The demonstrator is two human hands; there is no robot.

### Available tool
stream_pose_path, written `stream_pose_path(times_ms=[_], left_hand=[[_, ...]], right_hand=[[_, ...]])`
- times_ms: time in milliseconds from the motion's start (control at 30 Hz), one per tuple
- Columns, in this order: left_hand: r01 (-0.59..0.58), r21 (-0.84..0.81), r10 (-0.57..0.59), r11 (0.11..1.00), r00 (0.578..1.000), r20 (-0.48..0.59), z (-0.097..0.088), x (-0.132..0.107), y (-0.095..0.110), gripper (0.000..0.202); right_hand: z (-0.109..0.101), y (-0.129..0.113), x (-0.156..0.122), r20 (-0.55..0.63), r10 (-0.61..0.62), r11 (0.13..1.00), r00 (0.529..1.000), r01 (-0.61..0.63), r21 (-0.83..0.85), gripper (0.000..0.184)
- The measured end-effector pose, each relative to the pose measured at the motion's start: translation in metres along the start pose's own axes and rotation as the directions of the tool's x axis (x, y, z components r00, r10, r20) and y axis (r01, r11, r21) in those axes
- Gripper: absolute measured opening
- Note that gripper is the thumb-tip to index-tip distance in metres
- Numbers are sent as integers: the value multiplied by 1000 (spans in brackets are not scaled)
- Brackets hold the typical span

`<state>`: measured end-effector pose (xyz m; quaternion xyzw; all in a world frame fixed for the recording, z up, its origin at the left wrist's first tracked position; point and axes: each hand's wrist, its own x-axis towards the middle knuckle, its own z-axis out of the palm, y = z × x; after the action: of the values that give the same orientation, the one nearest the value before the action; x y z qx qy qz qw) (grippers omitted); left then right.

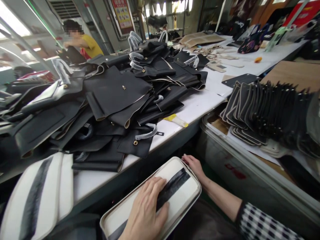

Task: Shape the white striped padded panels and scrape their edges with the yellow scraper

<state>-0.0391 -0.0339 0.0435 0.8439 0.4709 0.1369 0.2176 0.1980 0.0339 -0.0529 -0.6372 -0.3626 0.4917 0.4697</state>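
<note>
On my lap, below the table's front edge, rests a long cream bag panel (172,196) with rounded corners, a raised rim and a dark stripe down its middle. My left hand (147,206) lies flat across it, fingers stretched out over the cream surface and the stripe. At the panel's far right corner, my right hand (193,165) has its fingers bent together against the rim. Whatever those fingers pinch is too small or hidden to make out. Similar cream panels with a dark stripe (46,193) stand stacked at the left.
Black leather bag pieces (117,90) with wrapped handles form a heap on the white table (197,110). A yellow strip (176,119) lies at its edge. Right of me, a bin (232,160) holds many dark panels (272,110). Another person (87,45) sits at the back left.
</note>
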Motion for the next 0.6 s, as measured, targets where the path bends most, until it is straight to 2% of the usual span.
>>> stream_pose_path(times_ms=[67, 133, 167, 233, 267, 300, 333, 400, 500, 533, 600], left_hand=[[29, -80, -27, 996, 999, 27, -5, 3, 2, 48], [38, -145, -31, 989, 998, 46, -12, 8, 2, 41], [32, -172, -23, 985, 998, 52, -14, 11, 2, 38], [3, -222, 10, 975, 998, 56, -18, 18, -1, 34], [-12, -248, 26, 969, 998, 53, -19, 21, -3, 33], [-24, -273, 38, 962, 998, 48, -19, 24, -5, 33], [-29, -295, 43, 955, 998, 42, -18, 26, -8, 33], [-22, -327, 32, 945, 999, 25, -15, 30, -13, 34], [-20, -341, 23, 940, 1000, 5, -8, 34, -19, 37], [-26, -341, 28, 940, 1000, 2, -7, 35, -21, 39], [-53, -339, 56, 939, 998, 1, -4, 38, -23, 45]], right_hand=[[-14, -22, -7, 13, -80, 997, 997, 81, -21, 51], [-30, -46, -27, 142, -238, 965, 961, 251, -82, 37], [-37, -58, -39, 288, -375, 893, 881, 427, -144, 33], [-42, -76, -63, 561, -527, 676, 638, 715, -178, 36], [-41, -82, -73, 666, -542, 554, 513, 814, -176, 39], [-37, -85, -80, 739, -526, 454, 420, 874, -174, 40], [-32, -85, -85, 793, -498, 365, 352, 914, -176, 38], [-20, -80, -90, 856, -457, 202, 242, 965, -166, 30], [-6, -67, -90, 864, -497, -6, 86, 995, -103, 31], [-4, -64, -89, 856, -515, -59, 49, 994, -92, 33], [-3, -61, -88, 850, -526, -130, 13, 987, -95, 35]])
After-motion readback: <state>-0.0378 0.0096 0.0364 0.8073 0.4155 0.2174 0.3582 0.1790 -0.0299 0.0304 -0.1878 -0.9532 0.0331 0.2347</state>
